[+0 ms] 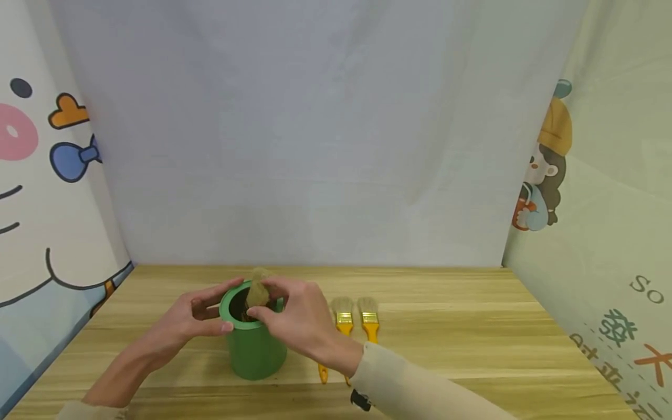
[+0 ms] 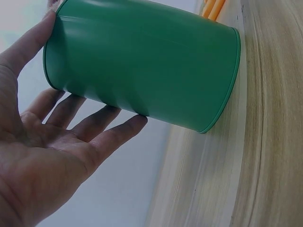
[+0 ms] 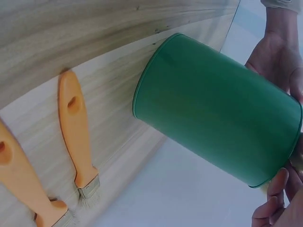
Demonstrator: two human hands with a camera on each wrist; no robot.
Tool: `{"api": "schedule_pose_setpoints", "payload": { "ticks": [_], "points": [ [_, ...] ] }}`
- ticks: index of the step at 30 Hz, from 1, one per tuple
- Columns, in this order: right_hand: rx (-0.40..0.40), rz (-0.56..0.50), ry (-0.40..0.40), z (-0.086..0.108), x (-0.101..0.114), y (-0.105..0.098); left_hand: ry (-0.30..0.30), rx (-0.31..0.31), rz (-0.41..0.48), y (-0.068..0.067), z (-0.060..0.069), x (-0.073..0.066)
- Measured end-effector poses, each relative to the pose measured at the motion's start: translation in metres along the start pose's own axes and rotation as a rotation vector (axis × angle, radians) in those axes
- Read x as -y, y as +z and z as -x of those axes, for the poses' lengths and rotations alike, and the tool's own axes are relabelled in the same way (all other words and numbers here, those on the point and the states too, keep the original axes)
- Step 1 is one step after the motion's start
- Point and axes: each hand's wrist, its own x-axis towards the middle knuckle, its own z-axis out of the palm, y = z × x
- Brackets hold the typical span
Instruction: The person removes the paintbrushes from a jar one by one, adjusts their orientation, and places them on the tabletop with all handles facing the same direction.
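A green can [image 1: 257,353] with an open top stands upright on the wooden table. My left hand [image 1: 189,318] holds it near the rim, its thumb and fingers spread on different sides; the left wrist view shows the fingertips [image 2: 137,122] touching the can's wall. Over the opening my right hand [image 1: 304,315] pinches a tan, rough-looking lump [image 1: 258,289] between thumb and fingers. The lump's lower end is inside the can, and its kind is not clear. What else the can holds is too dark to tell.
Two paintbrushes [image 1: 343,318] [image 1: 370,318] with orange handles and pale bristles lie side by side, right of the can, partly behind my right arm. Behind the wooden table [image 1: 446,332] hangs a plain pale curtain [image 1: 315,146]. Printed cloths stand at both sides.
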Motion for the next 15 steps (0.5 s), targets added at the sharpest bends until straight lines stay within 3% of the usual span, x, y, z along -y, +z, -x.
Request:
{"api": "schedule_pose_setpoints", "payload": {
  "ticks": [8, 15],
  "points": [
    [0.006, -0.111, -0.020, -0.010, -0.001, -0.008, -0.024, -0.021, -0.012, 0.002, 0.001, -0.003],
    [0.122, -0.219, -0.061, -0.019, -0.006, -0.012, -0.030, -0.020, -0.014, 0.002, 0.001, -0.005]
  ]
}}
